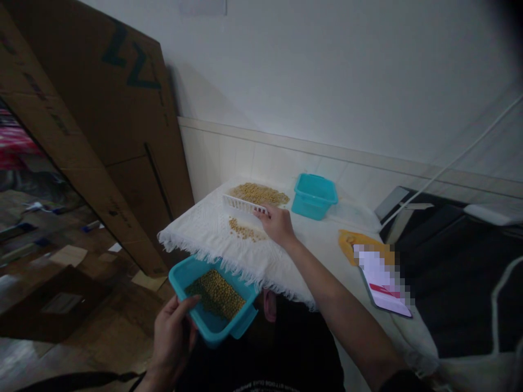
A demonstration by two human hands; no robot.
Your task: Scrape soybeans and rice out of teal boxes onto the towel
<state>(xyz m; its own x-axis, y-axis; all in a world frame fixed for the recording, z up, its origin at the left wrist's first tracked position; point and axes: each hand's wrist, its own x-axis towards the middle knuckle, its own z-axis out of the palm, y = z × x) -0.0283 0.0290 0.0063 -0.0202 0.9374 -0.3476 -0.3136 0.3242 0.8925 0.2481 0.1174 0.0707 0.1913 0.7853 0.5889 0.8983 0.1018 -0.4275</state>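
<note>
Left hand (174, 326) is gripping the turquoise plastic bin (245, 321) below the worktop edge; tan round beans (223, 294) are part-filling it. Right hand (278, 224) is pinching a white slotted plastic strip (241, 204). Left uncollected: bigger bean pile (259, 192) behind the strip, small bean scatter (244, 231) in front, both lying on the white-cloth-covered worktop (204, 223).
</note>
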